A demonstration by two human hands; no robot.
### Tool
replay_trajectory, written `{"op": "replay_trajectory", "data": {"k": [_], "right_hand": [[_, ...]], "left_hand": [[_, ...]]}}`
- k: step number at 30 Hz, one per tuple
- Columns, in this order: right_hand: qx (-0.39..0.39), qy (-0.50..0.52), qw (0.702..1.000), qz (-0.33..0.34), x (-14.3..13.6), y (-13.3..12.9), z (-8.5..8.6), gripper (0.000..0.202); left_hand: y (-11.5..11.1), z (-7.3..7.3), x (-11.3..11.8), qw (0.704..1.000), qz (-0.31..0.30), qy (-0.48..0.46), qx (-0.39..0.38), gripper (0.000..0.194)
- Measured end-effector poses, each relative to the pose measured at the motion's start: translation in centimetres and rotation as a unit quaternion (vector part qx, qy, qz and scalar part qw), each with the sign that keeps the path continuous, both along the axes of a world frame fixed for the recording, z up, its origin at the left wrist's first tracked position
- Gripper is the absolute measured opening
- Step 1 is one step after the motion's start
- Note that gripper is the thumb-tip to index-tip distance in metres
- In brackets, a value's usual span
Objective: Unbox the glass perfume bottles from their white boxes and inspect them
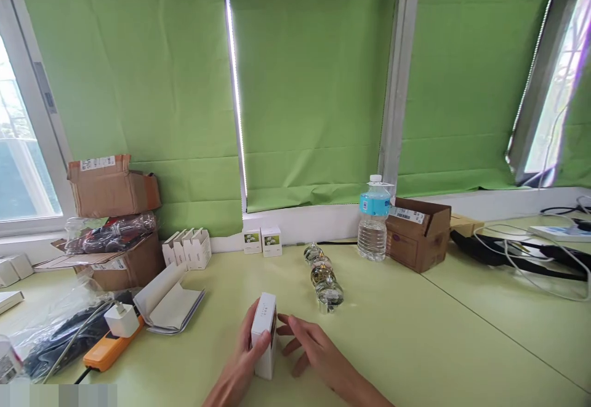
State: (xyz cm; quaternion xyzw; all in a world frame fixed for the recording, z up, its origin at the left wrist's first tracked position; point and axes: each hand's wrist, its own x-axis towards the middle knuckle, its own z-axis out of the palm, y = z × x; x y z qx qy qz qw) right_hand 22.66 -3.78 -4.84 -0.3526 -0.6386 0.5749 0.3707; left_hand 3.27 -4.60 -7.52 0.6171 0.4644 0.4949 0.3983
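Observation:
My left hand [247, 342] is wrapped round a small white box [265, 318] standing upright over the front of the table, thumb on its near face. Just right of the box, my right hand [308, 344] has its fingers apart, the tips close to the box's right side; whether they touch it I cannot tell. Beyond my hands, several small glass bottles [329, 294] stand in a row running away from me. Two white boxes with green pictures [271, 242] stand against the wall behind. Several opened white cartons [197, 249] are lined up farther left.
A water bottle [373, 228] and an open cardboard box [418, 237] stand at the back right, with cables [512, 253] beyond. On the left are stacked cardboard boxes [111, 191], an open notebook [173, 305], and an orange power strip [111, 348] with a white charger [122, 319].

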Motion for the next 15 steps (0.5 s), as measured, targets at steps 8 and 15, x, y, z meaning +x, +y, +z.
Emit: {"op": "replay_trajectory", "data": {"k": [8, 15], "right_hand": [[-0.028, 0.054, 0.997, 0.048, 0.1, -0.6, 1.9, 0.063], [-0.054, 0.038, 0.997, 0.038, 0.3, -0.9, 2.6, 0.057]], "left_hand": [[-0.7, 0.9, 1.0, 0.997, -0.062, -0.015, 0.042, 0.093], [-1.3, 2.0, 1.2, 0.993, -0.093, 0.047, 0.052, 0.076]]}}
